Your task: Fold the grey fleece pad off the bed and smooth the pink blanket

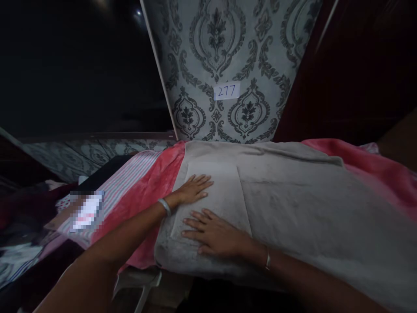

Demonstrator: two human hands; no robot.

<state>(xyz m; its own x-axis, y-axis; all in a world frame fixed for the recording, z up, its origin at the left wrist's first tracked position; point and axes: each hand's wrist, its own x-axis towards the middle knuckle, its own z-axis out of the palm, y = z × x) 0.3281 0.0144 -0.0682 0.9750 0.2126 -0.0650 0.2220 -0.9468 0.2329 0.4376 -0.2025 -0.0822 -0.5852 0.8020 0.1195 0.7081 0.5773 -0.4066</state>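
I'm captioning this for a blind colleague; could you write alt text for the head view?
A person's left hand and right hand lie palm-down on a pale rectangular piece of unclear material atop gray cloth. Behind, a paper marked 277 is on patterned wallpaper.

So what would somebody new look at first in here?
Probably the left hand and right hand, spread flat on a pale rectangle on the grey blanket, near the middle. Next might come the paper reading 277 on the patterned wall ahead, then the big dark screen at upper left.
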